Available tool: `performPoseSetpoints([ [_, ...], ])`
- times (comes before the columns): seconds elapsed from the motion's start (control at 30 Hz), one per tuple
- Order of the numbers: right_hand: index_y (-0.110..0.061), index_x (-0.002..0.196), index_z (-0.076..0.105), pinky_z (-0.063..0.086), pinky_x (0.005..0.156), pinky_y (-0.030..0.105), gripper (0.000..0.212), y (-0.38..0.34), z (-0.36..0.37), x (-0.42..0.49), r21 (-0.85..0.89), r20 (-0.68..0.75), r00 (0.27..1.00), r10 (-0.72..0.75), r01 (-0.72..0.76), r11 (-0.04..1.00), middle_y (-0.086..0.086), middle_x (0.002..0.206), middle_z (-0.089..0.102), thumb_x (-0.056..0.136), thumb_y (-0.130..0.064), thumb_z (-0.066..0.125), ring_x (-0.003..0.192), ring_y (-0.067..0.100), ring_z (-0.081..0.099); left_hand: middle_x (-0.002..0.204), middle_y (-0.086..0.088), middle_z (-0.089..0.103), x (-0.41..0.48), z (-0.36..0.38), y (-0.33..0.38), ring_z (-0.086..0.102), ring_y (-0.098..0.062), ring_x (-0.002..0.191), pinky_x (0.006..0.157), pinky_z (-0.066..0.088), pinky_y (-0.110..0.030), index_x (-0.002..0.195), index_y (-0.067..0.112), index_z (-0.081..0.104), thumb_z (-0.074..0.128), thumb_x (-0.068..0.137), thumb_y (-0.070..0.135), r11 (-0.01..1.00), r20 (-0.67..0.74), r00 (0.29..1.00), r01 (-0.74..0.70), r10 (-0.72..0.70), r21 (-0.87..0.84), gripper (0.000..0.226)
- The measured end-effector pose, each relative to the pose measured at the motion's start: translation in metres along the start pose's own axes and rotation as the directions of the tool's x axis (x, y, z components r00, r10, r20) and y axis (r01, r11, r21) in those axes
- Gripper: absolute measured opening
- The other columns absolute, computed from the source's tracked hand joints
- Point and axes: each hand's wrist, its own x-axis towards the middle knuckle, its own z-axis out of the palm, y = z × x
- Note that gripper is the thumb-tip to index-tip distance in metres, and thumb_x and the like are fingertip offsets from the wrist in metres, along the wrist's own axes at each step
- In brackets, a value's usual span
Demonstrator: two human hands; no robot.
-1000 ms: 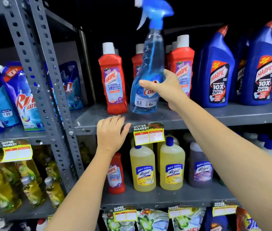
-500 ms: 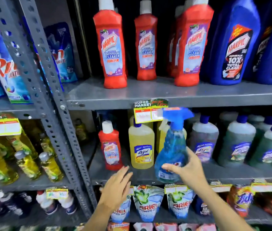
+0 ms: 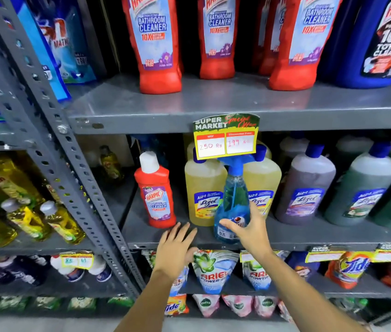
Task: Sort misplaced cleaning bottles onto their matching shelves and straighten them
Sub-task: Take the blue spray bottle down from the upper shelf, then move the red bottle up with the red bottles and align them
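Note:
My right hand grips a clear blue spray bottle by its lower body, holding it upright at the front edge of the middle shelf, in front of two yellow Lizol bottles. Its blue trigger head sits just under the price tag. My left hand is open, fingers spread, hovering at the shelf's front edge below a lone red Harpic bathroom cleaner bottle that stands on the middle shelf left of the Lizol. Three red Harpic bottles stand on the upper shelf.
Purple and green Lizol bottles fill the middle shelf to the right. A blue Harpic bottle stands on the upper right. Detergent pouches hang below. A perforated grey upright divides off the left rack with yellow bottles.
The spray bottle came down from the upper shelf to the middle shelf's front edge in my right hand. My left hand dropped from the upper shelf edge to the middle one. The view moved closer.

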Motion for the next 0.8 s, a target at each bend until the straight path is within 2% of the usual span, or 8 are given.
performPoseSetpoints([
  [0.13,-0.029,0.121,0.049,0.054,0.084,0.027,0.069,0.0,-0.005,-0.003,-0.1,0.018,1.0,-0.006,0.008,0.995,-0.016,0.111,0.067,0.064,-0.047,0.085,0.102,0.001,0.063,0.126,-0.001,0.065,0.003,0.003,-0.002,0.061,-0.026,0.114,0.087,0.054,-0.039,0.124,0.024,0.066,0.035,0.089,0.052,1.0,0.022,1.0,-0.001,0.001,0.001,0.055],
  [0.23,-0.03,0.122,0.043,0.055,0.076,0.03,0.073,0.005,-0.004,-0.011,-0.145,-0.048,0.998,0.03,-0.037,0.989,-0.015,0.104,0.067,0.065,-0.043,0.086,0.092,0.004,0.066,0.131,-0.002,0.062,0.001,0.01,-0.004,0.058,-0.028,0.119,0.092,0.051,-0.042,0.128,0.023,0.063,0.036,0.09,0.05,1.0,0.009,1.0,-0.001,0.001,0.0,0.054],
  [0.37,-0.026,0.105,0.05,0.052,0.066,0.023,0.051,0.015,0.005,-0.016,-0.176,-0.102,0.992,0.069,-0.087,0.981,-0.021,0.092,0.065,0.07,-0.035,0.085,0.087,0.005,0.068,0.132,-0.001,0.061,0.001,0.01,-0.005,0.056,-0.027,0.12,0.094,0.049,-0.041,0.13,0.025,0.062,0.035,0.091,0.05,1.0,-0.004,1.0,-0.007,0.007,0.012,0.054],
  [0.47,-0.03,0.098,0.048,0.05,0.062,0.015,0.045,0.017,0.011,-0.013,-0.181,-0.089,0.994,0.06,-0.075,0.981,-0.019,0.091,0.066,0.072,-0.032,0.085,0.086,0.0,0.067,0.132,-0.002,0.061,0.0,0.009,-0.005,0.056,-0.028,0.12,0.093,0.05,-0.042,0.13,0.024,0.062,0.035,0.091,0.05,1.0,0.0,1.0,-0.007,0.007,0.01,0.054],
  [0.57,-0.026,0.108,0.048,0.053,0.068,0.018,0.052,0.019,0.011,-0.015,-0.152,-0.064,0.995,0.078,-0.086,0.985,-0.016,0.099,0.065,0.071,-0.034,0.085,0.095,0.006,0.068,0.13,-0.002,0.062,0.001,0.008,-0.004,0.057,-0.028,0.119,0.092,0.051,-0.042,0.129,0.023,0.063,0.035,0.09,0.051,1.0,0.013,1.0,-0.009,0.008,0.013,0.055],
  [0.67,-0.024,0.133,0.04,0.053,0.09,0.03,0.084,0.025,0.012,-0.035,-0.077,-0.153,0.986,0.062,-0.075,0.994,-0.008,0.125,0.058,0.066,-0.047,0.085,0.114,0.008,0.059,0.127,-0.002,0.064,-0.003,0.003,-0.005,0.059,-0.025,0.116,0.095,0.046,-0.041,0.125,0.021,0.065,0.032,0.092,0.054,0.999,0.007,1.0,-0.023,0.023,0.043,0.057],
  [0.73,-0.025,0.133,0.041,0.048,0.093,0.03,0.079,0.021,0.017,-0.061,-0.073,-0.254,0.967,-0.005,-0.014,0.997,-0.008,0.124,0.053,0.068,-0.05,0.08,0.114,0.008,0.054,0.125,-0.002,0.064,-0.013,-0.002,-0.011,0.057,-0.024,0.115,0.097,0.038,-0.04,0.123,0.019,0.066,0.026,0.098,0.055,0.999,-0.049,0.999,-0.012,0.014,0.041,0.059],
  [0.8,-0.033,0.124,0.045,0.048,0.086,0.025,0.058,0.014,0.025,-0.084,-0.092,-0.231,0.967,-0.105,0.086,0.992,-0.013,0.11,0.054,0.075,-0.052,0.072,0.103,0.005,0.055,0.128,-0.004,0.062,-0.028,-0.007,-0.025,0.055,-0.023,0.117,0.097,0.038,-0.042,0.123,0.017,0.064,0.016,0.102,0.053,0.998,-0.115,0.991,0.068,-0.066,0.009,0.063],
])
